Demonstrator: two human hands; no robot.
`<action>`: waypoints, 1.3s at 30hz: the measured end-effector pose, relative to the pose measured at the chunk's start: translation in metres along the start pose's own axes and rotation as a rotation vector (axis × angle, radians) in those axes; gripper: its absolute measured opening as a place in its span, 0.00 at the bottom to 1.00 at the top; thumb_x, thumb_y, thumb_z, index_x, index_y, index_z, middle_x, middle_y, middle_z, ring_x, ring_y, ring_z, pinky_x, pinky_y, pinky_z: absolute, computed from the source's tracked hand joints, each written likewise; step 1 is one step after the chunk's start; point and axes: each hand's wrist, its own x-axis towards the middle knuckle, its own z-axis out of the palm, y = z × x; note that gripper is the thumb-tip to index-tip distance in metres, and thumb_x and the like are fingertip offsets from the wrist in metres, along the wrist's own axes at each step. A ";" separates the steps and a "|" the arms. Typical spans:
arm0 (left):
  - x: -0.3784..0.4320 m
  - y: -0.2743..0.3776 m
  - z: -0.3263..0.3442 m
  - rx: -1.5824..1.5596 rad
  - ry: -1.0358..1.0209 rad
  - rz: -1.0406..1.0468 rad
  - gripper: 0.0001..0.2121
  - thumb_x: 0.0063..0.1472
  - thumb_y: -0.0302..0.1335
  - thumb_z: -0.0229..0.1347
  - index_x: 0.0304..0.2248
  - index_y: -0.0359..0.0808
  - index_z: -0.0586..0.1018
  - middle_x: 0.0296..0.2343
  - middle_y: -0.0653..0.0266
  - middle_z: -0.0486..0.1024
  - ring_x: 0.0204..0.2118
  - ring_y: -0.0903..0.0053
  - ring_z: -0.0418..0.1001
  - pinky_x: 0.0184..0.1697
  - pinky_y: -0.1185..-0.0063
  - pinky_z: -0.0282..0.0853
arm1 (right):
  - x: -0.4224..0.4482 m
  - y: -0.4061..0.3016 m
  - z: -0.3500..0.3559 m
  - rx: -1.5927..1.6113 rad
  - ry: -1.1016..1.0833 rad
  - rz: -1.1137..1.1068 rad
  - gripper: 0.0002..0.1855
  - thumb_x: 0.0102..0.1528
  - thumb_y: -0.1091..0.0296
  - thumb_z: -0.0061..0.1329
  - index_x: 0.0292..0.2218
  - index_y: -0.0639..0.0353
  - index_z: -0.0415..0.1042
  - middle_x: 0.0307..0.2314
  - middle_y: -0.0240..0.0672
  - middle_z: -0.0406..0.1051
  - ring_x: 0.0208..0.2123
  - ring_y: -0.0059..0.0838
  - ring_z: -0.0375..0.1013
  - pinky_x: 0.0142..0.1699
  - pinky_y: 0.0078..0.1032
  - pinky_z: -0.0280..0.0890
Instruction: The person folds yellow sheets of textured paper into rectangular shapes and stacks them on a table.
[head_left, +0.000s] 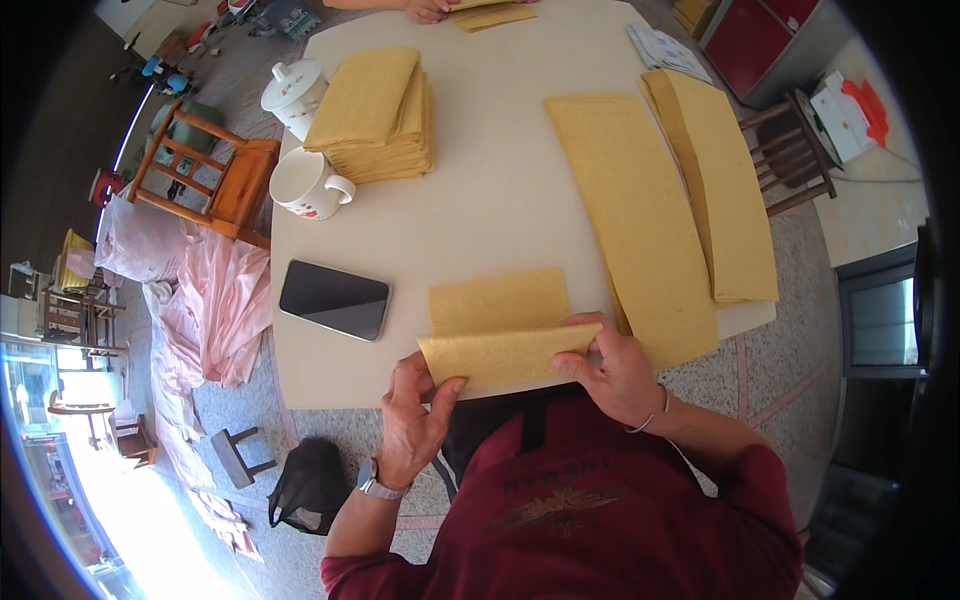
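Note:
Both of my hands hold one sheet of yellow paper (502, 356) by its ends at the near edge of the table. My left hand (420, 409) pinches its left end between thumb and fingers. At the right end, my right hand (611, 367) grips it, thumb on top. The sheet is folded over, and a flat part of yellow paper lies on the table just beyond the fold. Beside my right hand is a long stack of yellow paper (637, 217). A second long stack (720, 187), partly folded over, lies farther right.
A black smartphone (335, 300) lies on the table (487, 210) at left. Behind it stand a white mug (304, 187), a lidded cup (289, 94) and a pile of folded yellow paper (367, 105). Across the table, another person's hand (429, 10) touches yellow paper. Wooden chairs (244, 176) flank the table.

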 end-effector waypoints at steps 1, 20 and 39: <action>0.002 0.004 0.001 0.008 0.006 -0.012 0.22 0.66 0.24 0.60 0.54 0.28 0.64 0.36 0.50 0.82 0.38 0.71 0.81 0.33 0.76 0.73 | 0.003 0.000 0.006 0.007 0.062 -0.038 0.28 0.58 0.71 0.58 0.57 0.63 0.63 0.31 0.39 0.79 0.35 0.34 0.80 0.40 0.28 0.72; 0.023 0.020 0.003 0.522 0.079 0.265 0.10 0.56 0.15 0.60 0.37 0.35 0.78 0.26 0.57 0.75 0.28 0.61 0.71 0.34 0.67 0.67 | 0.023 -0.006 0.019 -0.308 0.243 -0.272 0.08 0.59 0.81 0.51 0.41 0.58 0.73 0.30 0.41 0.71 0.28 0.41 0.75 0.32 0.32 0.68; 0.041 0.028 0.002 0.769 -0.044 0.516 0.20 0.57 0.21 0.60 0.50 0.33 0.78 0.52 0.52 0.71 0.55 0.55 0.69 0.56 0.57 0.65 | 0.033 -0.014 0.017 -0.555 0.138 -0.202 0.13 0.60 0.78 0.51 0.46 0.53 0.72 0.31 0.39 0.70 0.26 0.44 0.74 0.29 0.37 0.69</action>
